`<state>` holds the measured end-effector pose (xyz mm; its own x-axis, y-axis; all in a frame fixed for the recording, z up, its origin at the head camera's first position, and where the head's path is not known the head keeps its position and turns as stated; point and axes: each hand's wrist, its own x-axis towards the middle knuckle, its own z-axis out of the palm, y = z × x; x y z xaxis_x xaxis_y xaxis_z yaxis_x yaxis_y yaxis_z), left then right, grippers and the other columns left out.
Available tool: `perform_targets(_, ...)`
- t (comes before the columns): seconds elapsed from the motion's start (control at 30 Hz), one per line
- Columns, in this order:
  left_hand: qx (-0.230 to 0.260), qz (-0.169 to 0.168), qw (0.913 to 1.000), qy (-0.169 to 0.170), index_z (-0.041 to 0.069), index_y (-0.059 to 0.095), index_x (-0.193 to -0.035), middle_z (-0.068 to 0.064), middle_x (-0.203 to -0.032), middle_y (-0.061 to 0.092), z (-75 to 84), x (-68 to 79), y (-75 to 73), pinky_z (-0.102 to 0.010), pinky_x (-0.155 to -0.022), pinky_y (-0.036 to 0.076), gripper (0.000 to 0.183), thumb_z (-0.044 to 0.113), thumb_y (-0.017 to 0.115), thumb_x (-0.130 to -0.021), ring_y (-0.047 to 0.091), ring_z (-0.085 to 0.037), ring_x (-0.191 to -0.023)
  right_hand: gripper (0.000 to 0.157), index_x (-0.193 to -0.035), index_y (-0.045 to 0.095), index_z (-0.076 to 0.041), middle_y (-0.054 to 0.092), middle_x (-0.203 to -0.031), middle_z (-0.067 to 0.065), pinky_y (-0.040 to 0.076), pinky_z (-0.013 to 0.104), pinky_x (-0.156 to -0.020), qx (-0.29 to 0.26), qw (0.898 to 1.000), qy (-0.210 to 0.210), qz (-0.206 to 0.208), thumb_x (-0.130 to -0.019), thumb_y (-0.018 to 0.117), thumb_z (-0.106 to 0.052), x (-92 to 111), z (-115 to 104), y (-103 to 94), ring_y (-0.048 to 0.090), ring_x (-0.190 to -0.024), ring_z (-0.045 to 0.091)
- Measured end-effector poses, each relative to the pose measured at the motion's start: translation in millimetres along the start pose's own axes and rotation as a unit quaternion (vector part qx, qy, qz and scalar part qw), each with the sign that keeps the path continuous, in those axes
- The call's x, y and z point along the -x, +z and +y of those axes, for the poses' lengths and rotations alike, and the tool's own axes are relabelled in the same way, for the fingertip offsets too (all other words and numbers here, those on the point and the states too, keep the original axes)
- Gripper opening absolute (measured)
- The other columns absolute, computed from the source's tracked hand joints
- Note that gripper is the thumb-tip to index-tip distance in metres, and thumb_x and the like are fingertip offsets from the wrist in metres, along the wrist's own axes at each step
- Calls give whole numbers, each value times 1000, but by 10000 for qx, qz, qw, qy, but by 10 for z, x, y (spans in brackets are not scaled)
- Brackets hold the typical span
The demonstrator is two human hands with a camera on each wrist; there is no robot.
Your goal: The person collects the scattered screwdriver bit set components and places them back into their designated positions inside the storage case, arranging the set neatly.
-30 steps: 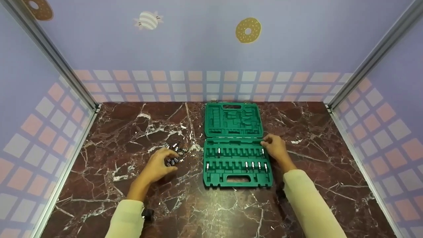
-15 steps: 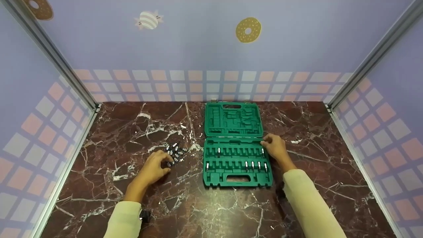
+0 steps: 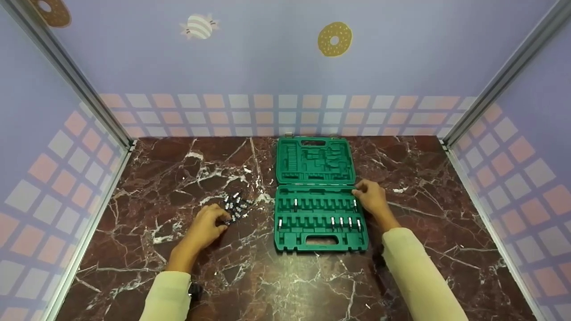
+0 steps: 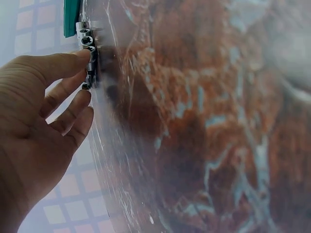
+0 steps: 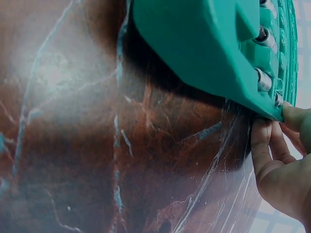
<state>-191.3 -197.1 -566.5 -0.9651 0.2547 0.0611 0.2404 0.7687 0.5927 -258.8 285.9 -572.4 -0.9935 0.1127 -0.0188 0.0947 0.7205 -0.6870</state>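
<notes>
My left hand (image 3: 207,225) is at the near left side of a pile of small silver sockets (image 3: 236,206) on the table. In the left wrist view, thumb and index finger pinch a socket (image 4: 91,53) at the pile's edge, with the other fingers loosely bent below. My right hand (image 3: 374,198) grips the right edge of an open green socket case (image 3: 321,213), near its hinge. The right wrist view shows the thumb at the rim and the fingers (image 5: 262,141) against the outer side. Several sockets (image 3: 341,223) stand in the case's slots, mostly at the lower right.
The case's lid (image 3: 314,160) lies folded back toward the rear wall (image 3: 267,58). A dark red marbled table (image 3: 178,249) spreads all round. Side walls (image 3: 49,178) with metal frame strips bound it left and right.
My left hand has drawn back slightly to the near left side of the pile, uncovering more sockets. The right hand stays at the case edge.
</notes>
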Motion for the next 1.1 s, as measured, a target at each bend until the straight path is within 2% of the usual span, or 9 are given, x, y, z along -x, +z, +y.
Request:
perform_targets(0.27, -465, 164, 9984, 263, 5, 77, -93, -6, -94, 62, -9, 1, 6, -48, -88, 51, 18, -4, 83, -78, 54, -27, -95, 19, -112, 69, 0, 71, -104, 22, 51, 54, -86, -7, 9998, 80, -168, -100, 68, -15, 17, -8, -22, 64, -95, 37)
perform_targets(0.43, -482, 151, 9985, 229, 5, 75, -90, -5, -93, 61, 4, 6, 0, -47, -88, 51, 16, -2, 84, -78, 54, -26, -94, 19, -111, 69, -1, 70, -100, 21, 51, 54, -86, -1, 9998, 113, -161, -100, 69, -15, 10, -3, -23, 63, -94, 37)
perform_targets(0.57, -406, 95, 9989, 217, 6, 74, -89, -5, -92, 63, 1, 4, 14, -48, -88, 52, 15, -1, 83, -79, 56, -26, -94, 19, -111, 70, -1, 70, -101, 21, 51, 54, -86, -18, 9999, 85, -143, -99, 70, -16, 11, -7, -22, 64, -96, 38)
perform_targets(0.83, -120, 188, 9989, 409, 8, 72, -84, -5, -87, 65, -64, 2, 42, -45, -82, 53, 16, -1, 84, -79, 60, -23, -87, 19, -111, 70, 0, 72, -105, 23, 52, 55, -86, -48, 9999, 67, -129, -99, 69, -15, 26, -26, -22, 66, -96, 38)
perform_targets(0.97, -48, 203, 9992, 340, 10, 71, -83, -5, -87, 67, -59, 17, 33, -44, -80, 52, 17, 1, 84, -80, 60, -22, -86, 18, -110, 70, 0, 72, -105, 23, 52, 55, -86, -45, 9999, 66, -122, -99, 70, -15, 24, -26, -19, 66, -96, 39)
perform_targets(1.1, 164, 157, 9995, 221, 9, 69, -84, -4, -85, 67, -45, 15, 26, -37, -75, 54, 18, -1, 83, -81, 61, -19, -80, 18, -110, 70, -1, 72, -105, 23, 53, 54, -86, -31, 9999, 90, -130, -99, 70, -15, 12, -24, -17, 65, -96, 39)
